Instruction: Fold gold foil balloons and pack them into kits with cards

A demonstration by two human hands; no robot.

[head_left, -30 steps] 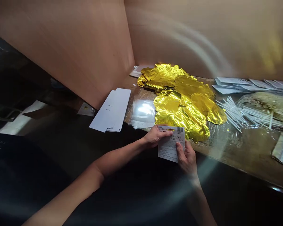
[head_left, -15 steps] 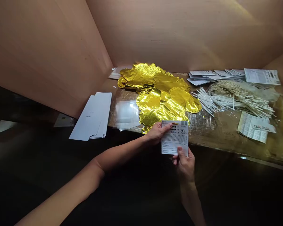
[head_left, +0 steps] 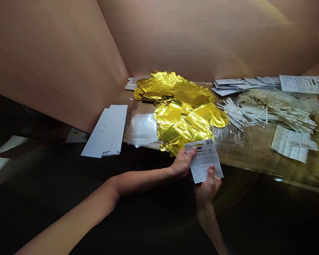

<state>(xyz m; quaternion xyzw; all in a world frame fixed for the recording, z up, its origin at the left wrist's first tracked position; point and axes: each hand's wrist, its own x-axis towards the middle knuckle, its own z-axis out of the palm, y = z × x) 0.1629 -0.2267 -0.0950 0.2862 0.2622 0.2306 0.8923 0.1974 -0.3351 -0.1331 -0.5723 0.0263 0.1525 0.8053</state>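
A white printed card [head_left: 206, 161] with small text and a barcode is held in front of the table's near edge. My left hand [head_left: 184, 161] grips its left side, thumb on the printed face. At the lower edge, my right hand [head_left: 209, 184] pinches it with the thumb in front; the fingers behind are partly hidden. The card tilts a little, its top leaning left. Just beyond it lies a heap of shiny gold foil balloons [head_left: 186, 109], flat and overlapping. Left of the heap rests a stack of clear plastic sleeves [head_left: 143, 128].
White folded cards [head_left: 103, 132] lie at the table's left edge. On the right are white sticks [head_left: 276, 113], partly in a clear bag, and small printed leaflets [head_left: 289, 143]. More printed cards [head_left: 300, 84] line the back wall. A tall panel [head_left: 55, 53] bounds the left side.
Both hands have moved slightly right and down with the card. The card has turned from upright to tilted. The view has shifted a little.
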